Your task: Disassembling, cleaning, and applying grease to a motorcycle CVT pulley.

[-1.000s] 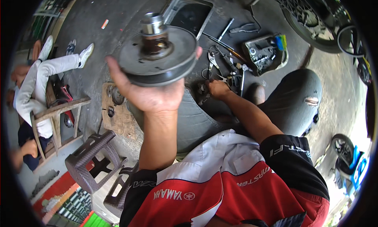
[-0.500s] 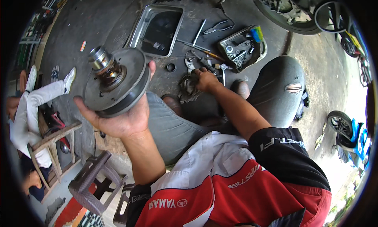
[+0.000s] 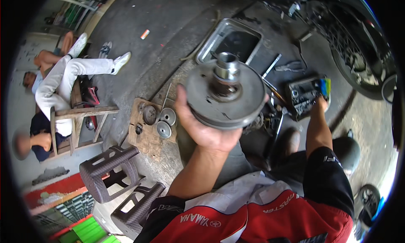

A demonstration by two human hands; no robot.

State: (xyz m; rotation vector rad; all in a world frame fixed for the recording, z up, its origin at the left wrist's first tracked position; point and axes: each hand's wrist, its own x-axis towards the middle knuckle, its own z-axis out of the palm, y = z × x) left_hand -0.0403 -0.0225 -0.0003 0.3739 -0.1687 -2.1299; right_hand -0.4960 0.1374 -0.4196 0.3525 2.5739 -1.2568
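Far left, at a wooden bench (image 3: pixel 86 112): a seated person (image 3: pixel 78 69) in white trousers, legs crossed. Lower down, two brown stools (image 3: pixel 93 177), close together. Next, on the floor (image 3: pixel 139 59), a wooden board (image 3: pixel 147 148) with round metal parts (image 3: pixel 164 129) and a small black piece (image 3: pixel 139 128).

At centre, held up above the floor in the left hand (image 3: pixel 206 135): a grey pulley (image 3: pixel 206 93), slightly tilted, hub upward, with a silver collar (image 3: pixel 228 68) on top and brown smears below that. Gripped from beneath on an upturned palm, thumb at the left edge, a fingertip showing at the right; remaining fingers hidden. Beyond, partly behind the pulley, a metal tray (image 3: pixel 240 37).

Further right, a silver rod (image 3: pixel 272 65), pliers (image 3: pixel 291 67), then a metal pan (image 3: pixel 304 116) of sockets (image 3: pixel 303 103). At the pan's right side, reaching in, the right hand (image 3: pixel 321 103); fingers too hidden to tell how far closed, or on what, if anything. Farthest right, a motorcycle wheel (image 3: pixel 357 61).
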